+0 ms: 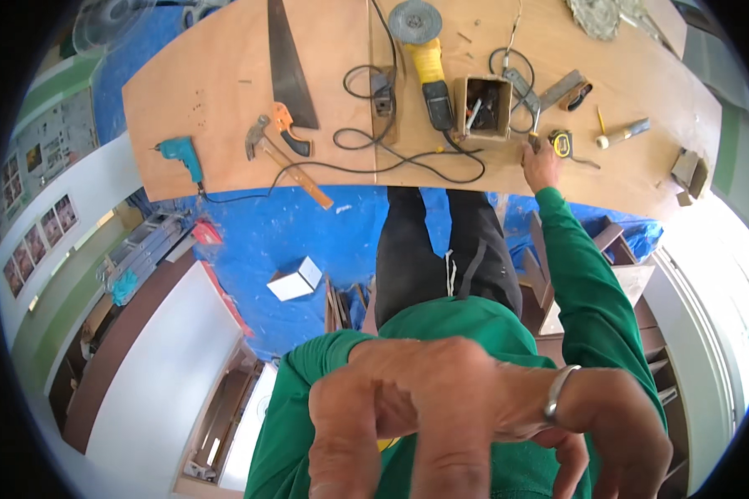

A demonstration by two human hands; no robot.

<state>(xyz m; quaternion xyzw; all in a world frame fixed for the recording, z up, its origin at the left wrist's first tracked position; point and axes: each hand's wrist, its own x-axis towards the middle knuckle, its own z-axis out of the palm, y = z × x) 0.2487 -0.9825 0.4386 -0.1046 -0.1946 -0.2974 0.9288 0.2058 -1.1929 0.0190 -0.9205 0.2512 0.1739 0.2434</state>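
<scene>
My right hand (542, 166) is at the table's near edge, fingers closed round the handle end of a screwdriver (535, 131), whose thin shaft points away from me. Just right of those fingers lies a yellow and black tape measure (562, 143). Very near the camera, my left hand (449, 407) fills the lower middle, wearing a silver ring (560, 392). Its fingers are bent downward and apart, with nothing seen between them. Left of the right hand stands an open cardboard box (484, 108) with small items inside; beside it is a yellow and black angle grinder (429, 71).
On the wooden table (225, 75) lie a handsaw (290, 79), a claw hammer (287, 158), a teal drill (181, 158) and a looping black cable (341, 169). A chisel-like tool (624, 133) lies at right. Blue sheeting (233, 274) covers the floor, with a white box (295, 279) on it.
</scene>
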